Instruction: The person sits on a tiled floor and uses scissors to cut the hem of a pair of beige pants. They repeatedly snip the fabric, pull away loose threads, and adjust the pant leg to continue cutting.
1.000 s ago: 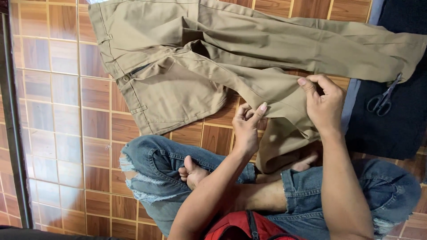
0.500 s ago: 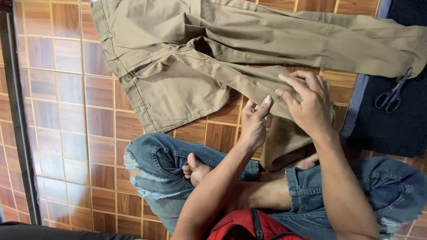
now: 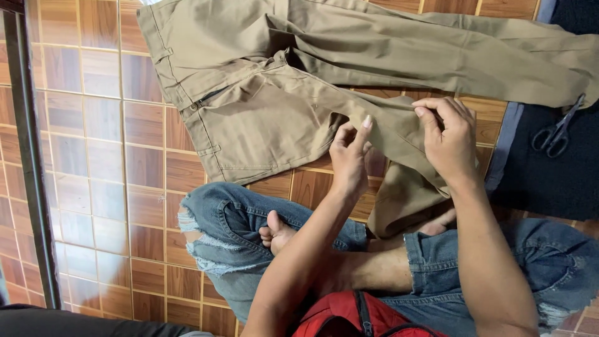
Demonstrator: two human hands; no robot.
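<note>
Khaki trousers (image 3: pixel 262 100) lie spread on the brown tiled floor (image 3: pixel 93 143), waistband to the left and legs running right. My left hand (image 3: pixel 348 159) pinches the near trouser leg at its lower edge, index finger raised. My right hand (image 3: pixel 448 140) grips the same leg a little to the right, fingers curled over a fold of fabric. Below the hands the end of that leg (image 3: pixel 405 200) hangs folded towards my lap. I sit cross-legged in ripped blue jeans (image 3: pixel 231 237), with bare toes showing.
Grey-handled scissors (image 3: pixel 554 134) lie on a dark cloth (image 3: pixel 549 181) at the right, beside the far trouser leg. A dark metal frame (image 3: pixel 31 162) runs down the left edge. A red zipped garment or bag (image 3: pixel 355 318) is at the bottom.
Both hands stayed on the near trouser leg. My left hand has risen slightly and its fingers have closed on the fabric edge; my right hand has shifted a little along the fold.
</note>
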